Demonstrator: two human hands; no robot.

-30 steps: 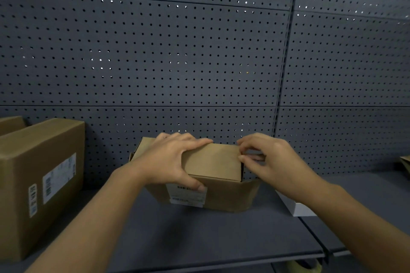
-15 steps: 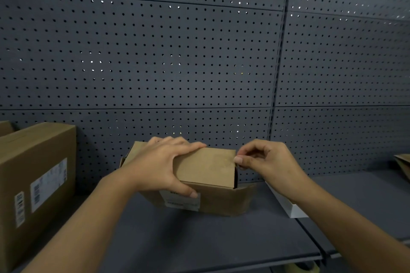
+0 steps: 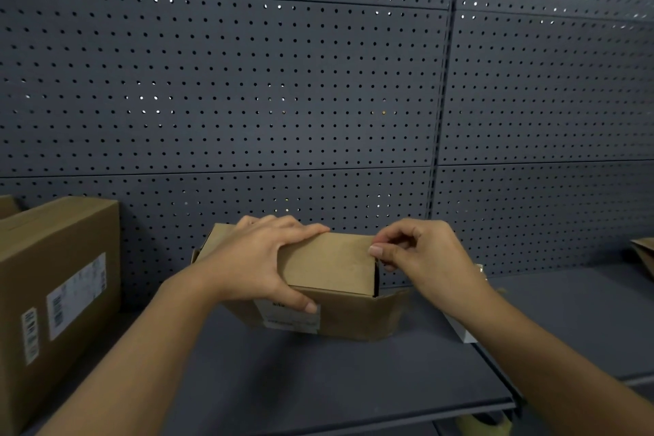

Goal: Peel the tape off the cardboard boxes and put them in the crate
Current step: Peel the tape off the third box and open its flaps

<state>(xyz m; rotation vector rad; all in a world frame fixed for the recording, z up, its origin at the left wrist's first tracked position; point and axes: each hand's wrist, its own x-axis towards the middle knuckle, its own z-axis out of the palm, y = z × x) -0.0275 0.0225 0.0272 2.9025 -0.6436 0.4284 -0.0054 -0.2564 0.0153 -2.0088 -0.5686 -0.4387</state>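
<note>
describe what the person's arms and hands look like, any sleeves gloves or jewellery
Both forearms are bare right down to the bottom edge of the picture: no sleeves or cuffs show. The left hand and the right hand wear no gloves, and no rings, watch or wristband are visible. The fingernails that show are short and unpainted. No markings can be seen on either arm.

Camera: a single head-worn, wide-angle view.
Facing: forward and slightly down, square onto the pegboard wall (image 3: 247, 81) behind the shelf (image 3: 318, 382).
Nearness: at arm's reach; both forearms enter from the bottom edge.
Framing: wall fills the upper half, shelf the lower.
Shared views: none, only one camera.
</note>
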